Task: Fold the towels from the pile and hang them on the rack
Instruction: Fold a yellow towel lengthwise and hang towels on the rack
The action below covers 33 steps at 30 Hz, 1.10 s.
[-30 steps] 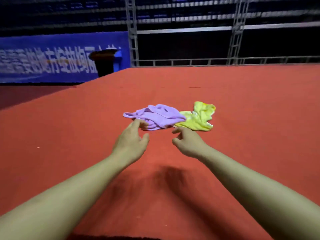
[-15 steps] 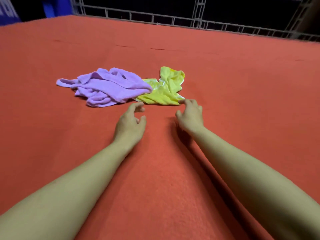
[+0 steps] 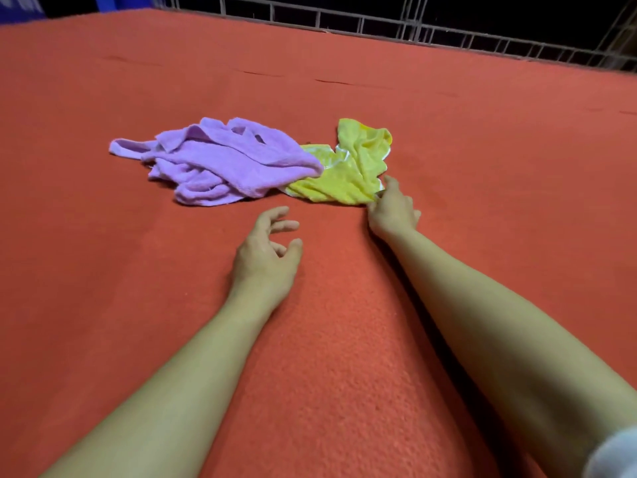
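Observation:
Two crumpled towels lie together on the red carpet [image 3: 344, 357]. The purple towel [image 3: 220, 160] is on the left and overlaps the yellow towel [image 3: 348, 170] on the right. My right hand [image 3: 391, 210] is at the yellow towel's near right corner, with fingertips touching or pinching its edge; the contact is partly hidden. A little nearer, just short of both towels, my left hand [image 3: 265, 253] hovers over the carpet with loosely spread fingers and holds nothing. No rack is in view.
The red carpet stretches widely on all sides of the towels. A metal railing [image 3: 413, 32] runs along its far edge, with darkness behind it. A blue banner corner [image 3: 20, 6] shows at the top left.
The view dropped and drew closer to the towels. My right hand moved forward to the yellow towel's corner. My left hand shifted off the purple towel and now hangs short of the pile.

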Each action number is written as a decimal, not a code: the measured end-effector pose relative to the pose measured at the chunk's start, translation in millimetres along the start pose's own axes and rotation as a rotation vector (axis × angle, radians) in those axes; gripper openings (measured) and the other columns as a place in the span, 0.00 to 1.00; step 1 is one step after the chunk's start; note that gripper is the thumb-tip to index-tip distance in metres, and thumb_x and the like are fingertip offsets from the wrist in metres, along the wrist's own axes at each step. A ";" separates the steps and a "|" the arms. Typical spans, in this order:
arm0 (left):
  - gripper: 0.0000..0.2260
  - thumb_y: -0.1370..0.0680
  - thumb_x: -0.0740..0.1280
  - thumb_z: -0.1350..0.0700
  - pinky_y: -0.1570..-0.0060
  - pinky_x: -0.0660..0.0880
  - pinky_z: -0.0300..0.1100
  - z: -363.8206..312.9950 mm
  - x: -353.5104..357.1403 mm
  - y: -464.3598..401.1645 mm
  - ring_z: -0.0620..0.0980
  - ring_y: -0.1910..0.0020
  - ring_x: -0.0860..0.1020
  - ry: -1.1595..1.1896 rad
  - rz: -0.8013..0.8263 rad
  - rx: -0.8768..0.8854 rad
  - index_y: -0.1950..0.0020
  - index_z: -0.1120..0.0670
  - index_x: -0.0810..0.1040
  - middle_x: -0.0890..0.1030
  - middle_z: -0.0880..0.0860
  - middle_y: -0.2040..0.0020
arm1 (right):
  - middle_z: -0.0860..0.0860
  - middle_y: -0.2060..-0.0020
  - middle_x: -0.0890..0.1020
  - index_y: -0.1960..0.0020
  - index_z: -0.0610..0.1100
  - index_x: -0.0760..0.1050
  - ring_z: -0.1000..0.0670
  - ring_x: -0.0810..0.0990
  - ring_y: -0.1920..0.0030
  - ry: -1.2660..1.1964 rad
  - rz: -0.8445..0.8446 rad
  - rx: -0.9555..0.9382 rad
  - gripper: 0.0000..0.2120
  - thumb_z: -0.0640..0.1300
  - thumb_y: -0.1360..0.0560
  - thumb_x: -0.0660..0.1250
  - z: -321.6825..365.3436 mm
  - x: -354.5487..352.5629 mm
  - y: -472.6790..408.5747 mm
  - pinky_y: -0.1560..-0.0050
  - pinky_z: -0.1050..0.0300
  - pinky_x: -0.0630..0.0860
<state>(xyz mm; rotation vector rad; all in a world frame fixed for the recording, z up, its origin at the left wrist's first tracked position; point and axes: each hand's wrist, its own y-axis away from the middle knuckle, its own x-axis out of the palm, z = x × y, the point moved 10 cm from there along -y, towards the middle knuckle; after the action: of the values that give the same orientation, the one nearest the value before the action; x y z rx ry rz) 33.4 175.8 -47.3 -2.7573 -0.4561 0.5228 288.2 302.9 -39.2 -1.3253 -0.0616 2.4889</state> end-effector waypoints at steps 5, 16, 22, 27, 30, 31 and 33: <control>0.18 0.25 0.70 0.61 0.58 0.74 0.37 -0.6 -2.4 1.6 0.40 0.70 0.73 -0.006 -0.011 -0.005 0.39 0.45 0.74 0.79 0.36 0.52 | 0.48 0.39 0.80 0.26 0.50 0.62 0.42 0.74 0.34 -0.056 0.021 -0.001 0.23 0.45 0.21 0.60 -3.0 -0.3 6.7 0.35 0.46 0.63; 0.28 0.29 0.68 0.68 0.51 0.71 0.37 -49.0 1.7 43.6 0.42 0.56 0.77 -0.003 0.168 0.139 0.31 0.52 0.70 0.79 0.41 0.44 | 0.58 0.54 0.80 0.26 0.49 0.62 0.48 0.76 0.45 -0.247 0.002 -0.408 0.27 0.42 0.23 0.66 41.1 -72.2 188.9 0.42 0.51 0.63; 0.27 0.32 0.63 0.53 0.35 0.69 0.40 -128.5 -3.3 125.4 0.40 0.39 0.77 -0.020 0.399 0.383 0.33 0.45 0.69 0.80 0.38 0.44 | 0.53 0.58 0.80 0.24 0.47 0.61 0.55 0.80 0.54 -0.498 0.140 -0.618 0.31 0.37 0.23 0.68 59.2 -117.6 276.5 0.46 0.64 0.73; 0.22 0.31 0.67 0.52 0.54 0.69 0.27 -158.9 -25.9 151.9 0.37 0.55 0.78 -0.098 0.502 0.346 0.37 0.45 0.72 0.81 0.45 0.55 | 0.55 0.57 0.79 0.23 0.48 0.58 0.60 0.77 0.60 -0.561 0.245 -0.603 0.32 0.36 0.23 0.68 72.9 -146.4 308.8 0.54 0.66 0.72; 0.20 0.30 0.69 0.52 0.58 0.70 0.31 -187.0 -48.3 154.6 0.40 0.61 0.77 -0.134 0.485 0.431 0.39 0.44 0.71 0.80 0.49 0.58 | 0.57 0.59 0.79 0.24 0.48 0.59 0.58 0.75 0.64 -0.589 0.233 -0.625 0.32 0.37 0.23 0.69 86.4 -174.0 320.3 0.59 0.60 0.72; 0.20 0.30 0.70 0.52 0.59 0.70 0.31 -200.1 -56.7 154.3 0.40 0.61 0.77 -0.132 0.465 0.468 0.40 0.44 0.71 0.80 0.49 0.58 | 0.58 0.59 0.80 0.24 0.48 0.59 0.53 0.76 0.64 -0.595 0.220 -0.638 0.31 0.37 0.23 0.69 91.5 -184.2 323.3 0.59 0.56 0.72; 0.20 0.29 0.73 0.53 0.60 0.72 0.32 -227.9 -73.6 154.5 0.40 0.63 0.78 -0.145 0.411 0.547 0.39 0.44 0.72 0.81 0.48 0.57 | 0.59 0.60 0.79 0.24 0.48 0.60 0.47 0.77 0.63 -0.610 0.197 -0.645 0.31 0.38 0.23 0.69 100.1 -203.0 325.5 0.59 0.55 0.73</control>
<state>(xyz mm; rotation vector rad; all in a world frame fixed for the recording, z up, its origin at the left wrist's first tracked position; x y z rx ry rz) 97.2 -42.3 124.7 -2.2816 0.2136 0.8069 227.7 -55.2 119.9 -0.7064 -0.9804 3.0942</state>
